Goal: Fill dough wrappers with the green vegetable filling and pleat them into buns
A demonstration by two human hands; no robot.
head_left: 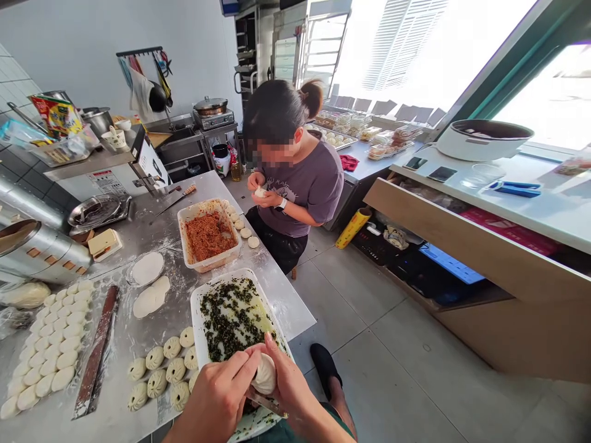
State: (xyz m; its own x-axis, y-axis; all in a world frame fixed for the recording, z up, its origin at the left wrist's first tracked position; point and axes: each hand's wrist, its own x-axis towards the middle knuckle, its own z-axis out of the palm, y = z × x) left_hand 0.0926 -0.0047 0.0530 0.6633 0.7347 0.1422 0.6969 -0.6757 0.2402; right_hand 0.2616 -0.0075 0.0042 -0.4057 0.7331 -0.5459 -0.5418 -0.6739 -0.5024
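Note:
Both my hands meet over the near end of a white tub of green chopped filling (231,314). My left hand (217,394) and my right hand (289,384) together pinch a white dough bun (266,374) between the fingers. Several finished pleated buns (161,369) lie on the floured steel table (138,234) just left of my hands. Flat dough rounds (148,298) rest further back.
A tub of red minced filling (209,235) stands behind the green one. Rows of dough pieces (50,335) and a wooden rolling stick (96,352) lie at the left. Across the table a seated person (295,178) shapes a bun. A wooden counter (484,246) runs along the right.

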